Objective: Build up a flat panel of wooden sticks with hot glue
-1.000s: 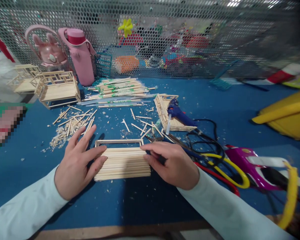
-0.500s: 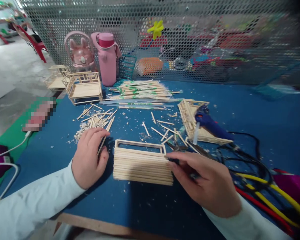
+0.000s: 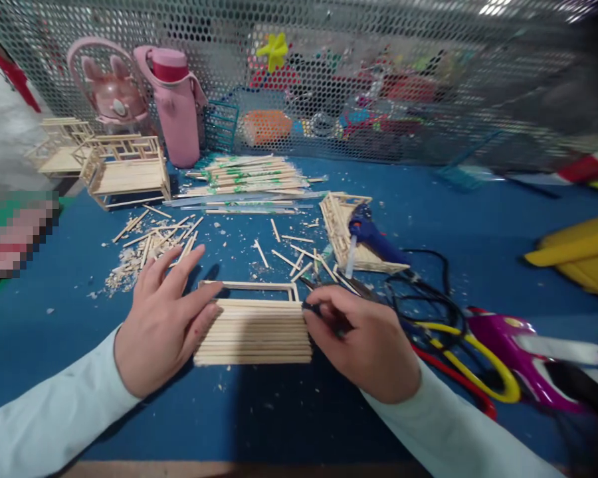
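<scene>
Now back at the panel's left end, the left hand (image 3: pixel 159 325) lies flat on the blue table (image 3: pixel 259 411), fingers (image 3: pixel 199 299) spread against the stick panel (image 3: pixel 254 330) near the table's front edge; half a second ago it was curled around a loose stick. The right hand (image 3: pixel 366 345) steadies the other end, fingers pinched on a small dark tool (image 3: pixel 323 313), so the panel is braced from both sides.

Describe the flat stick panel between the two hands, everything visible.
The stick panel is a flat rectangle of pale wooden sticks laid side by side, lying on the blue tabletop. An open rectangular stick frame runs along its far edge. The left hand presses its left end; the right hand touches its right end.
</scene>
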{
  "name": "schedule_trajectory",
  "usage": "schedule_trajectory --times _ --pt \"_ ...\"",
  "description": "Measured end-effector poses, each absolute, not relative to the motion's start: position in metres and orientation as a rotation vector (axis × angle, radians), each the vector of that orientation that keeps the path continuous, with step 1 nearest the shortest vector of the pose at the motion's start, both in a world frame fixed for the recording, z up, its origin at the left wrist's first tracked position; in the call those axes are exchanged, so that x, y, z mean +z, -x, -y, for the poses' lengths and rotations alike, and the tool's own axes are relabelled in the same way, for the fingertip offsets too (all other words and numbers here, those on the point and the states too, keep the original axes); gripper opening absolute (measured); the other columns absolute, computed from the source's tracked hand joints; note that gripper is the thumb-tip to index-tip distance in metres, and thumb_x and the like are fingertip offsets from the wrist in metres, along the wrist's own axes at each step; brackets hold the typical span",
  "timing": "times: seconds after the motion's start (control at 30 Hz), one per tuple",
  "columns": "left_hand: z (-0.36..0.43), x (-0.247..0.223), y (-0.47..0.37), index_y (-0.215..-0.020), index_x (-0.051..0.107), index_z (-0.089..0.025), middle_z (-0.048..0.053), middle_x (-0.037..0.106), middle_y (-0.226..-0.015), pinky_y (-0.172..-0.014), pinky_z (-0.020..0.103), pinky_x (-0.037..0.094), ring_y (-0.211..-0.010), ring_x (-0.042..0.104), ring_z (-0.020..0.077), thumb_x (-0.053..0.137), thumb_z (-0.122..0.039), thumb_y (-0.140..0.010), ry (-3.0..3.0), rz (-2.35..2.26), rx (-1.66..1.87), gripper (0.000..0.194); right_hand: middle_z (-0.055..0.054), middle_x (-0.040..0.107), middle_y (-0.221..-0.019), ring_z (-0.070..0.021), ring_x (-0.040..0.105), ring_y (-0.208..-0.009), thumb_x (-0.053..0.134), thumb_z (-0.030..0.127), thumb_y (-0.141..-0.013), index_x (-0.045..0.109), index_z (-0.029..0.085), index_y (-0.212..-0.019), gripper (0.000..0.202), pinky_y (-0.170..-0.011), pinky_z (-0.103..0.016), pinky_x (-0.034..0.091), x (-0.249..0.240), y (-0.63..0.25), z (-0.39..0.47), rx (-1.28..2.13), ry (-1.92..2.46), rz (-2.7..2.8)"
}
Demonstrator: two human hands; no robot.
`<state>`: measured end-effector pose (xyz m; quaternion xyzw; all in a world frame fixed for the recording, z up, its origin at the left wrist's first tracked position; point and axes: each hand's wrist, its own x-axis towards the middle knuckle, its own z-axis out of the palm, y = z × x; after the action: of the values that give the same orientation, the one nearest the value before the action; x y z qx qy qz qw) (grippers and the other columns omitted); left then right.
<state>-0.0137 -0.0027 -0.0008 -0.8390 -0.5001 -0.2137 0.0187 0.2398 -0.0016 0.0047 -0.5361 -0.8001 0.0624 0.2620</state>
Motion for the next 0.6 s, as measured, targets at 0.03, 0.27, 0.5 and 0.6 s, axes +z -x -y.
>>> schedule_trajectory --times 0.03,0.27,0.5,0.6 --pt "0.002 -0.001 0.011 -0.102 0.066 -0.024 0.01 0.037 -0.138 -0.1 0.059 0.026 -0.128 0.028 0.0361 0.046 -0.029 -0.085 2.591 1.579 -0.621 0.027 0.005 0.053 -0.052 -0.0076 0.049 -0.043 0.053 0.022 -0.075 0.059 0.019 -0.079 0.008 -0.046 -0.019 0.039 0.004 -0.239 0.003 0.171 1.405 2.187" --pt "-0.001 0.006 0.004 -0.091 0.069 -0.026 0.01 0.028 -0.145 -0.1 0.063 0.02 -0.132 0.02 0.0394 0.045 -0.032 -0.085 2.57 1.692 -0.481 0.025 -0.001 0.064 -0.066 -0.0101 0.057 -0.055 0.053 0.021 -0.079 0.065 0.018 -0.089 0.015 -0.053 -0.02 0.041 0.0 -0.235 0.007 0.178 1.115 2.347" --pt "-0.003 0.011 0.002 -0.08 0.071 -0.023 0.01 0.031 -0.144 -0.1 0.064 0.017 -0.133 0.017 0.0394 0.043 -0.031 -0.086 2.621 1.748 -0.425 0.029 -0.001 0.063 -0.064 -0.0104 0.057 -0.055 0.053 0.02 -0.08 0.066 0.017 -0.088 0.015 -0.052 -0.02 0.041 0.001 -0.234 0.006 0.209 1.117 2.342" --pt "-0.003 0.011 0.002 -0.078 0.071 -0.023 0.01 0.03 -0.145 -0.099 0.064 0.019 -0.133 0.017 0.0393 0.044 -0.031 -0.085 2.627 1.768 -0.464 0.029 -0.001 0.063 -0.064 -0.0103 0.057 -0.054 0.054 0.02 -0.079 0.066 0.018 -0.088 0.015 -0.052 -0.02 0.04 0.001 -0.234 0.006 0.208 1.104 2.331"
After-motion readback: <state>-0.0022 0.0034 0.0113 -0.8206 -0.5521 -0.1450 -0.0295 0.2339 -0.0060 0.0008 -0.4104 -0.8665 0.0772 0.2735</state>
